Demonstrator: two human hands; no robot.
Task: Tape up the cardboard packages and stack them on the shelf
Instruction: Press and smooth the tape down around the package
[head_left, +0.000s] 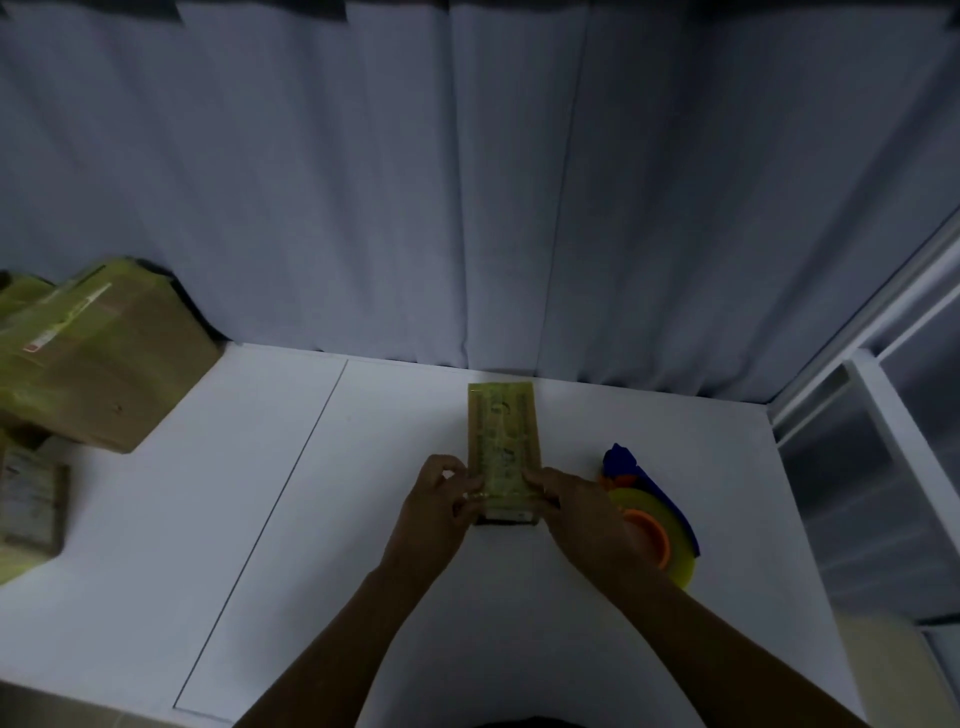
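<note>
Head view: dim light, looking down on a white table (311, 493) with a thin dark seam line running diagonally across its left half. A small narrow cardboard package (503, 441) lies flat near the table's middle, long axis pointing away from the person, its top covered in glossy yellowish tape. Its far end is near the table's back edge.

The left hand (441, 499) grips the package's near-left edge, fingers curled against the side. The right hand (576, 506) grips the near-right edge, fingers bent over the top corner and thumb side toward the package. Both hands hold the near end, and both bare forearms come in from the bottom of the frame.

A tape dispenser (644, 483) lies on the table just right of the package, partly behind the right hand. It has a blue body, an orange hub and a yellow tape roll (680, 566).

At the far left a pile of bigger taped cardboard packages (98, 358) sits at the table's corner, the top one tilted and with a label strip on it. Below that, at the left edge, is another flat package (31, 504); details too dark to tell.

A grey-blue curtain (363, 182) hangs behind the table. A white shelf frame (872, 395) stands at the right, beside the table edge.
</note>
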